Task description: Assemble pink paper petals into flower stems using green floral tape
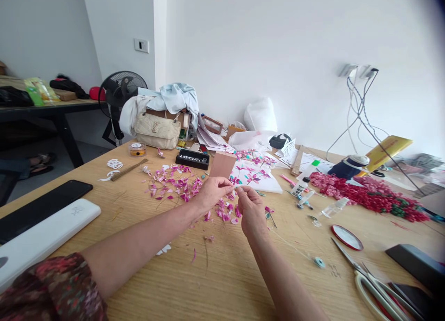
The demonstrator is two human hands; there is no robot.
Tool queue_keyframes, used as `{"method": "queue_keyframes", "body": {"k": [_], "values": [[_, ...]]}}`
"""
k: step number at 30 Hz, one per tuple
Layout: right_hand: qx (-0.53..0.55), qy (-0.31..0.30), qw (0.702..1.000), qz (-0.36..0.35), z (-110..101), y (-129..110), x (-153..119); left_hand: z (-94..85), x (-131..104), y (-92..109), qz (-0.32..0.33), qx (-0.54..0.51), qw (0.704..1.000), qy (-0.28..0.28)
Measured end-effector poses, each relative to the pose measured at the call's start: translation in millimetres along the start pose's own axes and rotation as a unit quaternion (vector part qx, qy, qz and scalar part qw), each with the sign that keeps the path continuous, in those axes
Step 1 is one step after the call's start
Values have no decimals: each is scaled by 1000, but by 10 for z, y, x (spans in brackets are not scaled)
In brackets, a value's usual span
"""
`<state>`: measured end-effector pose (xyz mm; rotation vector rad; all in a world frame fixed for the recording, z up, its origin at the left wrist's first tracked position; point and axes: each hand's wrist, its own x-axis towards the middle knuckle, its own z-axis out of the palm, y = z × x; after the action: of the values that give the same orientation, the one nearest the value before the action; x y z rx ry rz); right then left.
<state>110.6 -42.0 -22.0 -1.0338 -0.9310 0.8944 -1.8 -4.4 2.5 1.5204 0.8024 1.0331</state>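
My left hand (216, 191) and my right hand (251, 207) meet near the middle of the view, above the wooden table. Thumb and fingers are pinched together on each, around something too small to make out. Beneath and beside them lie many loose pink petals (181, 184) with thin stems. A thin pale thread runs from near my right hand to a small teal spool (319, 262). Just behind my left hand stands a brown card (222, 165). Finished-looking pink and teal flowers (253, 177) rest on a white pad (274, 185) beyond my hands.
Large scissors (371, 284) and a red-rimmed disc (346, 237) lie at the right. Behind them are small bottles (300, 186) and red flower bunches (368, 196). A black phone (45, 207) and white device (48, 237) sit left. A black tray (192, 159) and beige bag (157, 130) stand behind.
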Motion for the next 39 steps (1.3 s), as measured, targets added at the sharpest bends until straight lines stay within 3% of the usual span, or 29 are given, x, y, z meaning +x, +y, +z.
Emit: {"method": "queue_keyframes", "body": {"k": [9,15,17,21,23,25,27,30,32,34,36,39], "values": [[-36,0,999,12,13,37,7,-9,25,-6,-9,43,999,16],[-284,-55,957,-4,-6,15,-27,-83,90,-73,47,160,986,23],[-378,-66,923,-37,2,-84,-68,-111,103,-76,83,249,965,8],[-613,-127,767,-140,-5,-411,-95,-147,100,-37,176,374,907,-77],[-627,-163,743,-170,-71,-558,-26,-153,86,-1,180,344,911,-136],[-598,-190,755,-189,-183,-631,84,-154,69,40,147,247,940,-184],[-540,-213,792,-189,-310,-612,180,-153,52,77,99,114,968,-199],[-456,-218,845,-174,-424,-459,185,-149,47,98,53,-34,983,-173],[-459,-208,846,-175,-415,-362,72,-144,60,89,48,-49,988,-140],[-516,-205,810,-191,-354,-346,-94,-140,76,75,50,4,994,-100],[-585,-201,753,-223,-278,-439,-240,-137,79,73,66,101,990,-77],[-639,-173,695,-281,-224,-696,-280,-130,42,117,131,219,959,-121]]}}
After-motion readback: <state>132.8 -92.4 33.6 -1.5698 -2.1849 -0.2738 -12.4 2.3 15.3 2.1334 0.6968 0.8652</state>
